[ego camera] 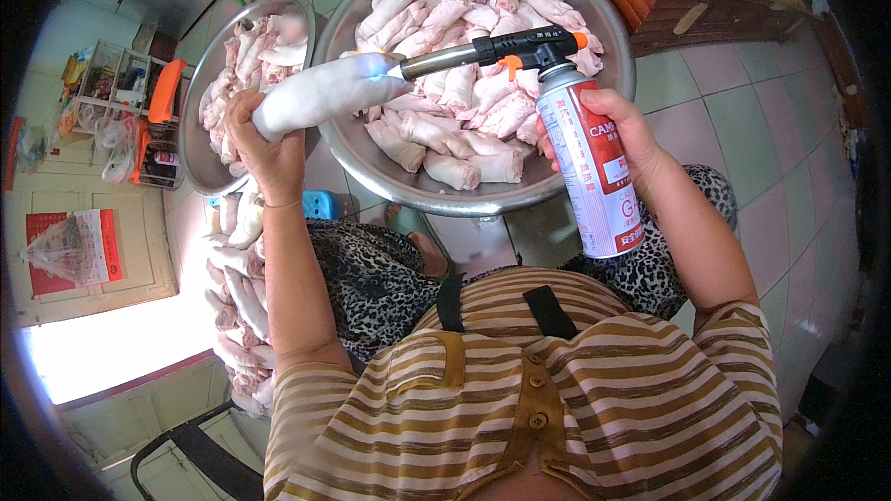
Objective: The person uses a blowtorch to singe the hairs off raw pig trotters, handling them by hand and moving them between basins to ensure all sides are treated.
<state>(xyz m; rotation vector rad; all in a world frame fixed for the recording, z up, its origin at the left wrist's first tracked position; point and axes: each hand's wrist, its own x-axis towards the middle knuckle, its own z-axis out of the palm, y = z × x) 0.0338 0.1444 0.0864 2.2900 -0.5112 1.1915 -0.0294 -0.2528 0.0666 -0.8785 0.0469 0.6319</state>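
My left hand (268, 146) grips the near end of a pale pig's trotter (313, 97), held up over the gap between two metal basins. In my right hand (619, 132) is a gas canister (592, 167) with a black and orange blowtorch head (532, 49) on top. The torch's metal nozzle (438, 61) points left at the trotter's far end, and a bluish flame shows where the two meet. Below the torch, a large round metal basin (445, 205) holds many raw trotters (445, 21). Part of my right hand's fingers is hidden behind the canister.
A smaller metal basin (191, 174) with more trotters stands at the left. Further trotters (243, 292) are piled beside my left leg, near a blue plastic stool (320, 204). A wire rack (125, 83) is at far left, a wooden cabinet (668, 7) at upper right.
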